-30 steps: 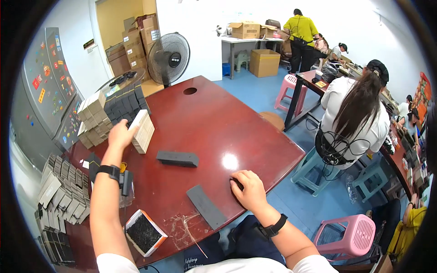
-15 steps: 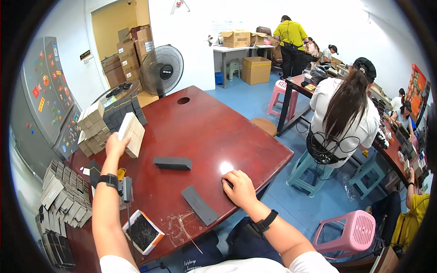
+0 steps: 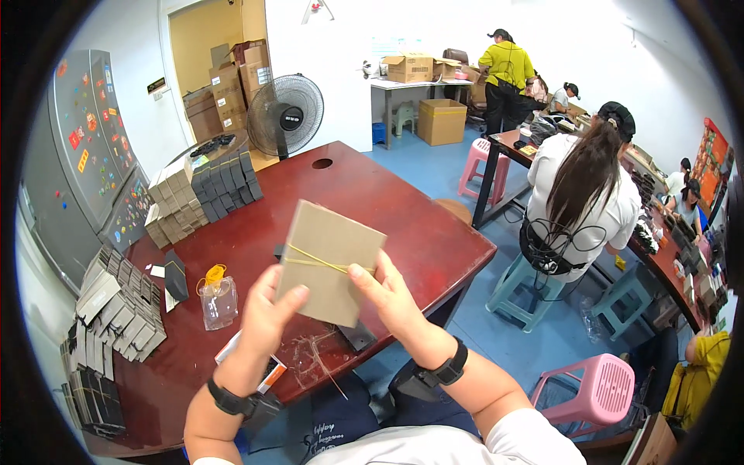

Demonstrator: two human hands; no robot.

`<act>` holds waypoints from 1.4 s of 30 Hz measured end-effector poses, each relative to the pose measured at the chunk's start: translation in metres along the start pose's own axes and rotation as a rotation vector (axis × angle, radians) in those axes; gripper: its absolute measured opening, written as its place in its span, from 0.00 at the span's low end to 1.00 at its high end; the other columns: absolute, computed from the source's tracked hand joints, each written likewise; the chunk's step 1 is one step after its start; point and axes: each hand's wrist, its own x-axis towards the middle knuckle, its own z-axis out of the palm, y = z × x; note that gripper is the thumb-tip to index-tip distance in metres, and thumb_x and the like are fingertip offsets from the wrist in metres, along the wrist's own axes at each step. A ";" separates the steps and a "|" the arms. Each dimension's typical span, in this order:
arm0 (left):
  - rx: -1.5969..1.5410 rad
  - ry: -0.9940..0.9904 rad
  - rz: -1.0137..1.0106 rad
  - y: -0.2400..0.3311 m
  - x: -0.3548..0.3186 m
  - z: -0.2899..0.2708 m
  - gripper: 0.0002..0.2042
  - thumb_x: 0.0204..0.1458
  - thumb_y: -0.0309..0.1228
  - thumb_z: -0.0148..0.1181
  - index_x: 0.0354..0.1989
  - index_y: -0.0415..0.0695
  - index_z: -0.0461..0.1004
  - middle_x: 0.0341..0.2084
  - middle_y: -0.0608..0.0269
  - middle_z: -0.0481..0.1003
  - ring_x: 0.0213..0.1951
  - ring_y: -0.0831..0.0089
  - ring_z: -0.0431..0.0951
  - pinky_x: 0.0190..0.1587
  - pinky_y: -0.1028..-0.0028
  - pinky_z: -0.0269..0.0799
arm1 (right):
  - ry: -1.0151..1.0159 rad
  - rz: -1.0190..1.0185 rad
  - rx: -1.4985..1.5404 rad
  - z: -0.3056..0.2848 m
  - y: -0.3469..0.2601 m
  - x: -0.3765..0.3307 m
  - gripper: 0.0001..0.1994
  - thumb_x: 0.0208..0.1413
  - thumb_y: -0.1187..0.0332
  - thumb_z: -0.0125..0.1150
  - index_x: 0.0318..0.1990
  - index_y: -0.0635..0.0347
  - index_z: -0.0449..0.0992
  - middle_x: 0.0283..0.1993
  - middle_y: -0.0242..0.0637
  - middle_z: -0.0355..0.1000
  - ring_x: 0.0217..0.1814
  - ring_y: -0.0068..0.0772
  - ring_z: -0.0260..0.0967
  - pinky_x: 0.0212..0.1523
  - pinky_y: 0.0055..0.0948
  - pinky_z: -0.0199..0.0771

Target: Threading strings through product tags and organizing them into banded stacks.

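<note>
Up in front of me, above the table, is a banded bundle of beige cardboard pieces (image 3: 329,291). A yellow rubber band (image 3: 310,257) runs across its face. My left hand (image 3: 267,314) grips the bundle's left edge, thumb on the front. At its right edge my right hand (image 3: 391,294) holds on, the thumb lying by the band. Behind the bundle, a dark grey flat piece (image 3: 358,338) on the table shows only in part. A white and orange box (image 3: 273,374) is mostly hidden by my left forearm.
Beige bundles (image 3: 172,194) and dark grey bundles (image 3: 225,186) are stacked at the table's far left. Nearer stand grey stacks (image 3: 124,310) and a clear plastic bag (image 3: 219,304) with yellow bands. A fan (image 3: 288,118) is behind; a seated person (image 3: 585,186) and pink stool (image 3: 593,391) are right.
My left hand has brought the beige bundle from the far-left stacks to in front of me. My right hand has left the table's near edge and taken hold of it too.
</note>
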 end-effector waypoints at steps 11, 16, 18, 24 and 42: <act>-0.381 -0.454 -0.090 0.023 -0.011 -0.008 0.59 0.38 0.70 0.56 0.68 0.35 0.41 0.62 0.50 0.59 0.63 0.63 0.61 0.64 0.63 0.56 | -0.308 0.342 0.184 0.032 -0.016 -0.036 0.26 0.59 0.58 0.57 0.59 0.64 0.60 0.55 0.37 0.67 0.57 0.26 0.64 0.57 0.29 0.64; -0.389 -0.398 -0.114 0.025 -0.014 -0.007 0.65 0.28 0.68 0.64 0.68 0.37 0.40 0.62 0.47 0.58 0.62 0.60 0.63 0.61 0.63 0.61 | -0.296 0.380 0.192 0.041 -0.018 -0.029 0.27 0.59 0.57 0.57 0.60 0.64 0.60 0.55 0.37 0.67 0.57 0.25 0.64 0.57 0.29 0.63; -0.479 -0.366 -0.098 0.027 -0.015 -0.005 0.60 0.30 0.63 0.64 0.68 0.38 0.44 0.59 0.47 0.61 0.60 0.60 0.65 0.61 0.63 0.62 | -0.297 0.375 0.197 0.044 -0.012 -0.026 0.27 0.59 0.57 0.57 0.60 0.64 0.60 0.54 0.37 0.67 0.57 0.25 0.64 0.57 0.28 0.64; -0.453 -0.195 0.016 0.024 -0.006 -0.017 0.51 0.36 0.55 0.61 0.67 0.39 0.47 0.54 0.51 0.66 0.55 0.61 0.69 0.58 0.64 0.64 | -0.118 0.106 -0.183 0.055 0.006 -0.009 0.21 0.56 0.63 0.62 0.52 0.64 0.64 0.50 0.40 0.68 0.53 0.31 0.66 0.53 0.30 0.67; -0.439 -0.267 -0.107 0.009 0.002 -0.032 0.44 0.46 0.43 0.60 0.68 0.38 0.43 0.53 0.56 0.65 0.54 0.68 0.67 0.57 0.67 0.63 | -0.560 -0.074 -0.597 0.044 -0.016 0.015 0.07 0.47 0.76 0.66 0.32 0.62 0.74 0.34 0.34 0.72 0.39 0.31 0.68 0.44 0.29 0.67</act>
